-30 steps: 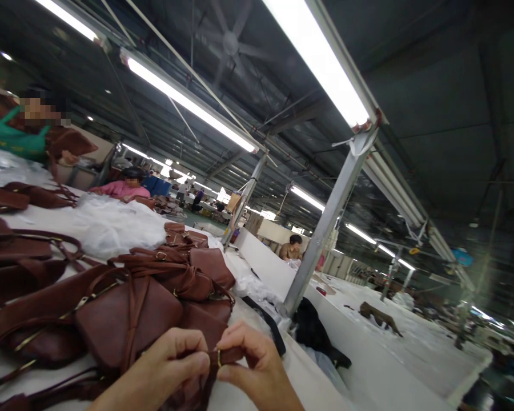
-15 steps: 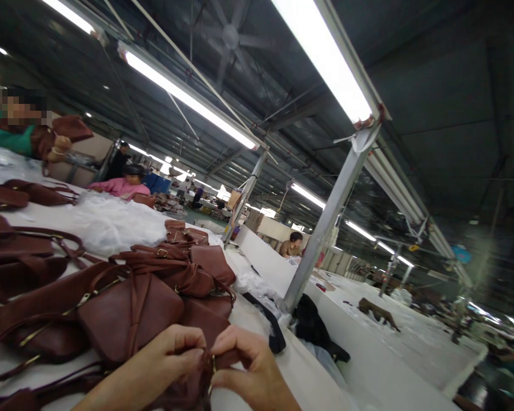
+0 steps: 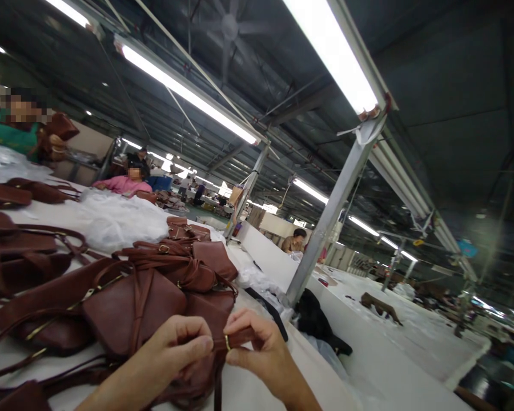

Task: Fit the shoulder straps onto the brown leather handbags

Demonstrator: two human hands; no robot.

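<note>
Both hands work on a brown leather strap [image 3: 218,345] with a gold-coloured buckle [image 3: 227,342], low in the middle of the view. My left hand [image 3: 180,347] pinches the strap on the left of the buckle, fingers closed. On the other side, my right hand [image 3: 257,345] grips the strap close beside the buckle between thumb and fingers. Below my hands hangs a brown leather bag [image 3: 197,381], partly hidden by them. Another brown bag [image 3: 132,311], with a strap across it, lies just beyond my left hand.
Several brown bags [image 3: 38,257] are heaped over the white table [image 3: 64,214]. Clear plastic wrapping [image 3: 120,220] lies behind them. To the right stand a metal post [image 3: 332,220] and dark cloth [image 3: 317,319]. Co-workers sit further back, one in pink [image 3: 126,184].
My hands have moved slightly right and up, and the strap between them is now drawn straighter with the buckle in clearer sight. The co-worker at far left has shifted the bag they hold.
</note>
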